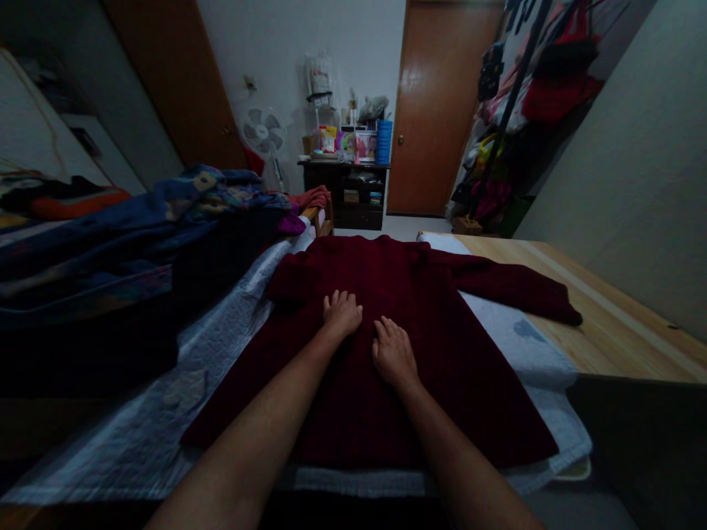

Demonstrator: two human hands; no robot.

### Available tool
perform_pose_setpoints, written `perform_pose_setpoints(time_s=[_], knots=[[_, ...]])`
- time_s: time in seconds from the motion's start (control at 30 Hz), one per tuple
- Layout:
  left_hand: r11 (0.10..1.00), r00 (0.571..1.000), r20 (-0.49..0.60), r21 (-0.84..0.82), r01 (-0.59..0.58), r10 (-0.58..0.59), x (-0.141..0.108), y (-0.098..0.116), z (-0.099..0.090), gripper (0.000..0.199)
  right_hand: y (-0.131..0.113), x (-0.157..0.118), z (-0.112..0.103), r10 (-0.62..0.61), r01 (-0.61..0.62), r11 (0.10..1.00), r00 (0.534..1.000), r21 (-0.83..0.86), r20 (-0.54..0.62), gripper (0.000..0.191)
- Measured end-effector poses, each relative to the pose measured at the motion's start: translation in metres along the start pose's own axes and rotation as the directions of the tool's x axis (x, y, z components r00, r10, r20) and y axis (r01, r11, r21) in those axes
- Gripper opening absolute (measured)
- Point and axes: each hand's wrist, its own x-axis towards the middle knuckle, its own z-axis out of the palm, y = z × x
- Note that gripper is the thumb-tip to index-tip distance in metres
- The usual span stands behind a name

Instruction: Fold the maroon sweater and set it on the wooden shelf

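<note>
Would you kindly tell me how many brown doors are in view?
2: the left door stands left of the fan, and the right door is to the right of the dark cabinet. Others may be hidden.

— What carries the coat (364,272)?
— A pale cloth (237,316), with the coat flat on it, hem at 6 o'clock.
— And at 3 o'clock?
— Wood (618,327), partly under the cloth; 1 sleeve (519,287) crosses onto it toward 2 o'clock.
— At 10?
— Heaped clothes (121,250); I cannot tell what's directly beneath them.
</note>
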Motion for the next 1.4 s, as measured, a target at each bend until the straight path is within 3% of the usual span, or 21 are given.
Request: perform_pose_setpoints(time_s=[0.07, 0.13, 0.27, 0.37, 0.47, 0.57, 0.67, 0.8, 0.97, 1.13, 1.27, 1.4], knots=[[0.997, 0.997, 0.025, -0.042, -0.071, 0.072, 0.015, -0.001, 0.008, 0.051, 0.000, 0.000, 0.000, 0.004, -0.004, 1.000, 1.000, -0.001, 0.008, 0.049], [0.996, 0.995, 0.069, -0.052, -0.068, 0.071, 0.027, -0.005, 0.017, 0.059, 0.000, 0.000, 0.001, 0.009, -0.008, 1.000, 1.000, -0.004, 0.012, 0.049], [0.997, 0.994, 0.075, -0.019, 0.075, -0.074, 0.047, -0.020, 0.027, 0.070, -0.001, 0.002, 0.001, 0.036, -0.035, 0.999, 0.999, -0.038, 0.012, 0.050], [0.974, 0.971, 0.079, -0.001, 0.225, -0.224, 0.058, -0.027, 0.027, 0.073, 0.000, 0.002, 0.004, 0.035, -0.034, 0.998, 0.999, -0.057, 0.006, 0.052], [0.961, 0.961, -0.003, -0.007, 0.275, -0.275, 0.062, -0.030, 0.029, 0.071, 0.001, 0.001, 0.007, 0.021, -0.021, 0.998, 1.000, -0.063, 0.006, 0.052], [0.972, 0.966, -0.104, -0.016, 0.236, -0.237, 0.058, -0.030, 0.033, 0.067, 0.001, 0.000, 0.007, 0.010, -0.008, 0.998, 1.000, -0.069, 0.028, 0.053], [0.982, 0.975, -0.118, -0.004, 0.189, -0.189, 0.054, -0.030, 0.035, 0.062, -0.001, 0.003, -0.001, -0.014, 0.020, 0.996, 0.998, -0.092, 0.067, 0.052], [0.989, 0.980, -0.141, 0.021, 0.146, -0.141, 0.053, -0.030, 0.037, 0.059, -0.004, 0.029, -0.022, -0.036, 0.051, 0.991, 0.992, -0.124, 0.123, 0.033], [0.991, 0.982, -0.145, 0.044, 0.127, -0.119, 0.055, -0.031, 0.041, 0.058, 0.005, 0.098, -0.037, 0.031, -0.007, 0.996, 0.965, -0.091, 0.261, 0.025], [0.992, 0.983, -0.148, 0.052, 0.115, -0.106, 0.058, -0.032, 0.043, 0.055, 0.022, 0.146, -0.010, -0.033, 0.030, 0.999, 0.993, 0.026, 0.116, 0.041], [0.989, 0.982, -0.143, 0.064, 0.134, -0.124, 0.058, -0.031, 0.043, 0.054, 0.032, 0.148, 0.021, -0.027, 0.023, 0.999, 0.990, 0.030, 0.137, 0.053], [0.990, 0.981, -0.149, 0.044, 0.134, -0.126, 0.059, -0.028, 0.042, 0.055, 0.036, 0.145, 0.032, -0.013, 0.013, 1.000, 0.990, 0.007, 0.137, 0.055]])
